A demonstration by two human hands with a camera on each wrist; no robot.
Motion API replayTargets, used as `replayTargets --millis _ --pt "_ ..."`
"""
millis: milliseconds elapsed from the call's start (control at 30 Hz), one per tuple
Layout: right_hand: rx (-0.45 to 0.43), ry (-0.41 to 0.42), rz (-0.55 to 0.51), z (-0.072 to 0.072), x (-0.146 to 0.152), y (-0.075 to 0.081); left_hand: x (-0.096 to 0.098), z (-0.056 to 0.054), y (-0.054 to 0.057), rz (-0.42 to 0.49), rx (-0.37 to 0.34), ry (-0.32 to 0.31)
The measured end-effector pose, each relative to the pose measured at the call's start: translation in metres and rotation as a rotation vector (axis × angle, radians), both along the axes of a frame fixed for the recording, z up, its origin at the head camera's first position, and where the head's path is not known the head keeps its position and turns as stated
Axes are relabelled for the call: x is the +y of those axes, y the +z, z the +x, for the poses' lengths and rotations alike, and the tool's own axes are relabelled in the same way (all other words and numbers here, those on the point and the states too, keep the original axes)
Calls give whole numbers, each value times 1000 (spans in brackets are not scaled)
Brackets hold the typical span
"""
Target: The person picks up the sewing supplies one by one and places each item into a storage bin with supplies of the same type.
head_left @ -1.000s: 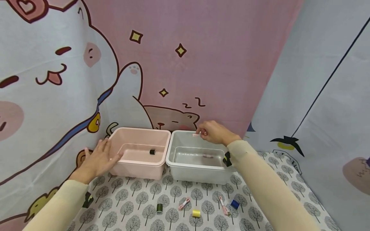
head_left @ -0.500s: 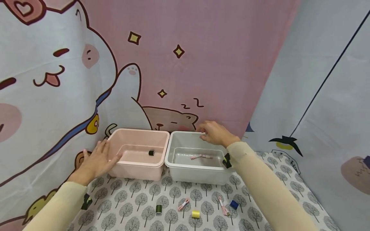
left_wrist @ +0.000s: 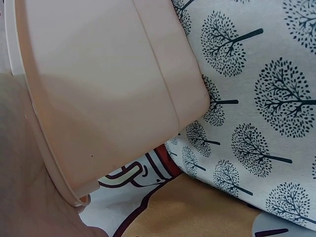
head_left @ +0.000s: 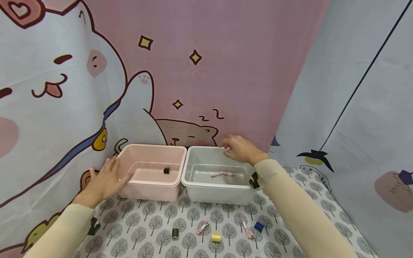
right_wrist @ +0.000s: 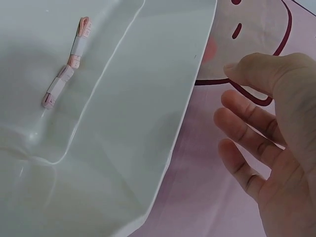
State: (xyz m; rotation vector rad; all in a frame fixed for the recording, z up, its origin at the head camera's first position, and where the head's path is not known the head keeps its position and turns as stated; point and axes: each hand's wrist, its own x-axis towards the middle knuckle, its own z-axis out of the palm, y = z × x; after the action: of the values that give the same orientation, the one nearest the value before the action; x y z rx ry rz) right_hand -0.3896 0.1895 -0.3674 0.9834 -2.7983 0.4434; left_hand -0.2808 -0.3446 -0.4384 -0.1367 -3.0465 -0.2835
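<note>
Right hand holding nothing, its fingers loosely parted at the grey bin's far rim; two banded bundles lie inside.
The left hand, fingers extended, rests on the pink bin's left rim, perhaps steadying it; a black spool lies within. Both bins stand along the tabletop's far edge; toward its near edge lie green, yellow and blue spools and two pink bundles, likely kept within reach. Bundle markings are illegible; the backdrop reads "Z Z".
</note>
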Motion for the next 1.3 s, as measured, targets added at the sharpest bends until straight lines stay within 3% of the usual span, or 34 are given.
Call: replayTargets --millis 533,767,1100,1300 --pt "37 10 18 15 4 -5 -3 4 -1 -1 -7 -4" --pt "51 16 18 29 8 -3 -3 5 1 -4 -12 -6" --pt "42 -1 35 52 17 -14 -3 5 0 -10 -20 -8" --pt "104 5 31 62 23 -21 -2 3 2 -10 -11 -14"
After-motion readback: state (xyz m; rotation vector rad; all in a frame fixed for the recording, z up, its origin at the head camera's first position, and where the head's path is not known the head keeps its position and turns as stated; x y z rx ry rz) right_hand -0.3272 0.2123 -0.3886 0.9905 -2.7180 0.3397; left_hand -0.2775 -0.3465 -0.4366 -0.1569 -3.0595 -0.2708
